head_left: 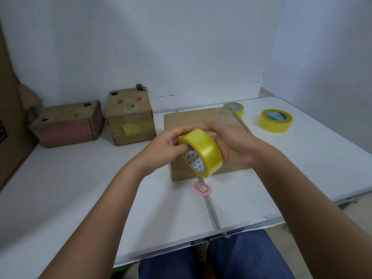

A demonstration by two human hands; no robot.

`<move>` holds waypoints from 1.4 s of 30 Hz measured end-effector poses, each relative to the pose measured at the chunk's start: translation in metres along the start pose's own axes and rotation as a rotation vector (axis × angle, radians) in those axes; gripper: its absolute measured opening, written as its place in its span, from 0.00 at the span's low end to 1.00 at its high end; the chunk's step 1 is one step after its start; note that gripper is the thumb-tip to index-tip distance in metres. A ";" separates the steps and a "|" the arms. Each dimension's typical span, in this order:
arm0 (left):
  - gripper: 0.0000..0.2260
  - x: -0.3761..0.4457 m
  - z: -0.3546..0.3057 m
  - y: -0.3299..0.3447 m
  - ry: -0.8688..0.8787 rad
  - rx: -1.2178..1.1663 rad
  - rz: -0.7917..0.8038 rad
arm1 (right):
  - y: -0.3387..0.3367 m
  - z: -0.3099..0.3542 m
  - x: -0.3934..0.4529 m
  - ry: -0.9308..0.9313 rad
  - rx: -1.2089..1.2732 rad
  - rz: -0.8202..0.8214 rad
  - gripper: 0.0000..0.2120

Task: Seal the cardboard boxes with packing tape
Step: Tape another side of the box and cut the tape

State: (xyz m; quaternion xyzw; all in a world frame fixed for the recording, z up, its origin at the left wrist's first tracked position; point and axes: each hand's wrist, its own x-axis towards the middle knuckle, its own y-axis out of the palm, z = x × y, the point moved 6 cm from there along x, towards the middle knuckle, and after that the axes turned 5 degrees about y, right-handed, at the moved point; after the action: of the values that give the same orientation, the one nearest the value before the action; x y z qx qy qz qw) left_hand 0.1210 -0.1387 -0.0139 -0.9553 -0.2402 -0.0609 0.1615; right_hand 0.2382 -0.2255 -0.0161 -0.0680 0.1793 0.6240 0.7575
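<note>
A white table [80,198] runs in front of you, backed by a plain pale wall, with a metal seam down its middle. You hold a yellow roll of tape [201,153] above the near edge of the flat cardboard box [201,121] that lies at the table's centre. Your left hand [167,147] grips the roll from the left, fingers curled round its rim, with the fingertips at the core. Your right hand [231,143] cups it from the right, fingers bent over the top of the roll; they are blurred, so you cannot tell whether they pinch a loose tape end.

Far left, two more boxes stand side by side against the wall: a low box with a pink side [67,124] and a taller box with a yellow patch [129,117]. On the right, a second roll [275,120] lies flat, well apart from your hands, and a third roll [235,108] sits just behind the flat box's far right corner. A small pink tag [202,189] lies on the seam, just near of the flat box. A big cardboard sheet [10,117] leans at the far left.
</note>
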 end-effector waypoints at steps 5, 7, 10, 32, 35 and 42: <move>0.18 -0.003 0.001 0.000 -0.035 -0.066 -0.116 | 0.013 -0.020 -0.005 0.033 -0.044 0.028 0.18; 0.17 -0.002 0.005 -0.001 -0.040 -0.084 -0.230 | 0.010 -0.024 -0.003 -0.029 -0.103 -0.053 0.14; 0.22 -0.003 0.007 0.000 -0.052 -0.024 -0.289 | 0.011 -0.031 -0.003 -0.051 -0.081 -0.080 0.06; 0.17 -0.014 -0.017 0.010 0.074 0.431 -0.111 | 0.012 -0.043 -0.003 0.043 0.094 -0.013 0.12; 0.16 -0.014 -0.012 -0.001 -0.006 0.341 -0.223 | 0.011 -0.043 -0.003 0.041 0.104 -0.017 0.10; 0.10 -0.006 0.000 -0.010 -0.172 0.246 -0.313 | 0.017 -0.039 -0.002 0.026 0.106 -0.021 0.14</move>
State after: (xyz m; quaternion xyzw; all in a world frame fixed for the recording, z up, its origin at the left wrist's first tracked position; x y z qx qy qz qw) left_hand 0.1110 -0.1328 -0.0122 -0.8811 -0.4040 0.0264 0.2444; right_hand 0.2138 -0.2368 -0.0497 -0.0375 0.2213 0.6047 0.7641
